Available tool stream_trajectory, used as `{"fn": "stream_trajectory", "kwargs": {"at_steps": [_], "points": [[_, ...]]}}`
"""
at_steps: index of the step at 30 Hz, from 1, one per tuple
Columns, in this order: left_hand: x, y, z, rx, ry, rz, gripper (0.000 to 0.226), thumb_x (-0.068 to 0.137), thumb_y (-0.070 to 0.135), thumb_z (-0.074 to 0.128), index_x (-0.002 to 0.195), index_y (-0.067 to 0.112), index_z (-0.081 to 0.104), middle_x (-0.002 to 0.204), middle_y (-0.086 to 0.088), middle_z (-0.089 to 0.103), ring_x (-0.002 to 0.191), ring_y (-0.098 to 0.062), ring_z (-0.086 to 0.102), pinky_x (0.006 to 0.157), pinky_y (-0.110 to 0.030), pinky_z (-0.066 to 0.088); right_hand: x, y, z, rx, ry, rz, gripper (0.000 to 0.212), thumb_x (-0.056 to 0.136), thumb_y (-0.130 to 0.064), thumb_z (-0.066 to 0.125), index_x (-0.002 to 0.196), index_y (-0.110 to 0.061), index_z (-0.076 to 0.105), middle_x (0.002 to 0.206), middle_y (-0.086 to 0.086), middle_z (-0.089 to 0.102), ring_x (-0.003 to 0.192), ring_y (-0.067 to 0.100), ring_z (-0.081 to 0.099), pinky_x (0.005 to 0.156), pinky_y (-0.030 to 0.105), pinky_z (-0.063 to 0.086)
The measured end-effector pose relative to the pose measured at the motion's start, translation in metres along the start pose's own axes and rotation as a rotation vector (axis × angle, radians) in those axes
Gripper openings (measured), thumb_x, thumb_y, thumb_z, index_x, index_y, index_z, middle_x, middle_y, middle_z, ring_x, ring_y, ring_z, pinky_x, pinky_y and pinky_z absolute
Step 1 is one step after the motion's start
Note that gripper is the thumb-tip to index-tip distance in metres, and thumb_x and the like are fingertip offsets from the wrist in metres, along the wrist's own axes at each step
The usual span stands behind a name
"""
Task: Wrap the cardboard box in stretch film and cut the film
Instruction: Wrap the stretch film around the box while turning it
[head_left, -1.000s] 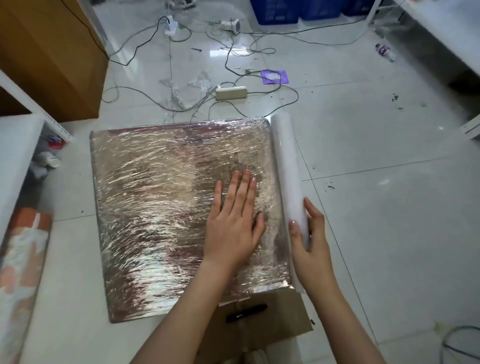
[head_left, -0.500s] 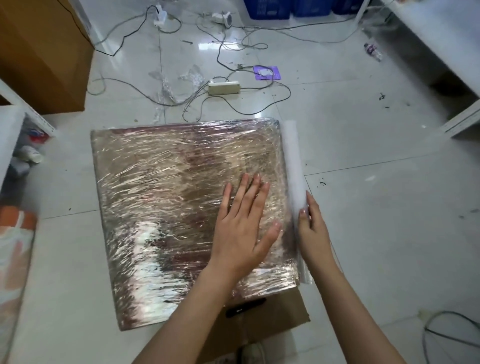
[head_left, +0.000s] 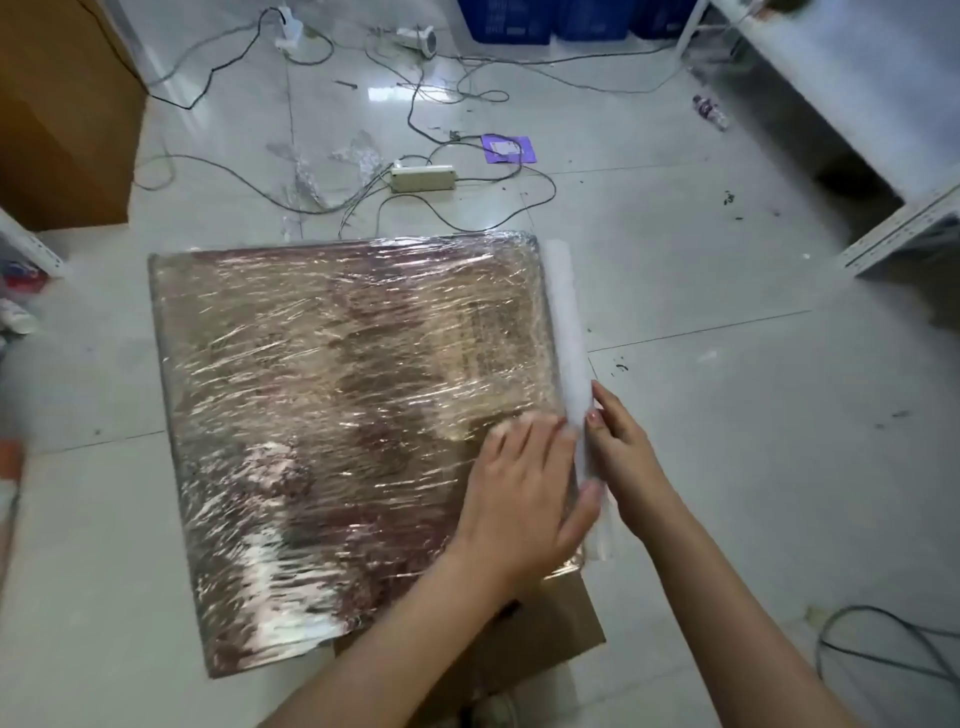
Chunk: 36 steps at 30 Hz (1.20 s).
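Film-wrapped box (head_left: 353, 415): flat left hand (head_left: 524, 493) slid rightward, seemingly touching roll (head_left: 569, 343) right hand (head_left: 623, 457) grips.

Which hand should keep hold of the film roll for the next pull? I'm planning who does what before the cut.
Right. The right hand already holds the film roll at the wrapped box's right edge. The left hand lies across the film on the box top, probably better for pressing it down.
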<state>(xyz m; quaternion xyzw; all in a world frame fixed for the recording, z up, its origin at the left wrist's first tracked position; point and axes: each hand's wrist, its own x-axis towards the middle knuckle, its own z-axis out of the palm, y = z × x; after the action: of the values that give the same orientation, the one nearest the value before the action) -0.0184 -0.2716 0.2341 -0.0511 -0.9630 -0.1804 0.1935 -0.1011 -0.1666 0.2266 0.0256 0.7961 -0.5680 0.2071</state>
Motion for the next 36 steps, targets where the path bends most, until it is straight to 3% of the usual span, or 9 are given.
{"fn": "stream_trajectory", "kwargs": {"at_steps": [3, 8, 15, 18, 23, 29, 32, 34, 36], "points": [[0.056, -0.022, -0.007, 0.223, 0.111, -0.075, 0.055, 0.09, 0.034, 0.032, 0.128, -0.001, 0.052, 0.133, -0.017, 0.052, 0.127, -0.03, 0.045, 0.106, -0.04, 0.023, -0.006, 0.001, 0.005, -0.02, -0.021, -0.004, 0.039, 0.101, -0.014, 0.035, 0.139, -0.023, 0.039, 0.128, -0.015, 0.042, 0.116, 0.0, 0.04, 0.096, 0.018, 0.032], [0.087, -0.048, 0.012, 0.404, -0.156, -0.126, 0.072, 0.093, 0.045, 0.012, 0.148, -0.001, 0.006, 0.157, -0.018, -0.001, 0.145, -0.031, -0.003, 0.115, -0.047, -0.006, -0.005, 0.005, -0.001, -0.043, -0.013, -0.004, 0.04, 0.101, -0.016, 0.033, 0.141, -0.023, 0.036, 0.125, -0.018, 0.035, 0.116, -0.002, 0.033, 0.094, 0.016, 0.028], [0.081, -0.043, 0.012, 0.303, 0.011, -0.068, 0.067, 0.095, 0.037, 0.03, 0.146, -0.004, 0.019, 0.155, -0.021, 0.013, 0.145, -0.032, 0.01, 0.117, -0.048, 0.008, 0.005, 0.006, -0.006, 0.045, -0.018, 0.113, 0.035, 0.1, -0.024, 0.038, 0.133, -0.019, 0.048, 0.132, -0.003, 0.044, 0.113, 0.007, 0.046, 0.097, 0.027, 0.036], [0.078, -0.039, 0.01, 0.298, 0.033, -0.123, 0.071, 0.092, 0.035, 0.041, 0.144, -0.008, 0.021, 0.153, -0.026, 0.016, 0.143, -0.037, 0.013, 0.116, -0.05, 0.011, 0.008, 0.008, -0.006, -0.057, -0.041, 0.057, 0.036, 0.096, -0.039, 0.045, 0.123, -0.019, 0.055, 0.124, 0.005, 0.05, 0.103, 0.009, 0.053, 0.085, 0.019, 0.04], [0.077, -0.034, 0.011, 0.339, -0.012, -0.166, 0.076, 0.088, 0.037, 0.045, 0.144, -0.009, 0.022, 0.152, -0.028, 0.016, 0.143, -0.038, 0.012, 0.115, -0.052, 0.011, 0.013, 0.008, -0.005, -0.176, -0.027, 0.016, 0.031, 0.098, -0.028, 0.042, 0.121, -0.011, 0.055, 0.114, 0.005, 0.057, 0.095, 0.01, 0.053, 0.067, 0.006, 0.04], [0.073, -0.032, 0.012, 0.372, -0.001, -0.163, 0.076, 0.088, 0.038, 0.046, 0.144, -0.008, 0.023, 0.153, -0.026, 0.018, 0.143, -0.036, 0.014, 0.115, -0.051, 0.011, 0.019, 0.011, -0.005, -0.122, -0.073, 0.107, 0.033, 0.101, -0.019, 0.035, 0.122, -0.005, 0.055, 0.107, -0.001, 0.053, 0.095, 0.009, 0.05, 0.077, 0.013, 0.039], [0.075, -0.032, 0.013, 0.376, 0.037, -0.17, 0.078, 0.087, 0.039, 0.05, 0.145, -0.005, 0.022, 0.153, -0.024, 0.019, 0.143, -0.034, 0.015, 0.115, -0.051, 0.014, 0.02, 0.012, -0.011, 0.0, -0.146, 0.044, 0.039, 0.098, -0.028, 0.042, 0.103, 0.006, 0.06, 0.091, 0.021, 0.057, 0.076, 0.015, 0.059, 0.072, 0.031, 0.049], [0.073, -0.03, 0.012, 0.383, 0.048, -0.172, 0.077, 0.088, 0.04, 0.048, 0.145, -0.004, 0.021, 0.153, -0.023, 0.02, 0.143, -0.034, 0.016, 0.115, -0.051, 0.016, 0.021, 0.017, -0.012, 0.011, -0.206, -0.018, 0.023, 0.094, -0.026, 0.05, 0.098, -0.005, 0.059, 0.089, 0.007, 0.055, 0.068, -0.003, 0.056, 0.064, 0.014, 0.046], [0.071, -0.027, 0.012, 0.402, 0.075, -0.166, 0.073, 0.089, 0.041, 0.045, 0.144, -0.004, 0.026, 0.151, -0.024, 0.024, 0.142, -0.035, 0.02, 0.115, -0.05, 0.019, 0.025, 0.027, -0.014, -0.035, -0.247, -0.022, 0.024, 0.093, -0.025, 0.053, 0.115, -0.014, 0.052, 0.106, -0.002, 0.054, 0.086, -0.008, 0.053, 0.067, 0.003, 0.042]]}}
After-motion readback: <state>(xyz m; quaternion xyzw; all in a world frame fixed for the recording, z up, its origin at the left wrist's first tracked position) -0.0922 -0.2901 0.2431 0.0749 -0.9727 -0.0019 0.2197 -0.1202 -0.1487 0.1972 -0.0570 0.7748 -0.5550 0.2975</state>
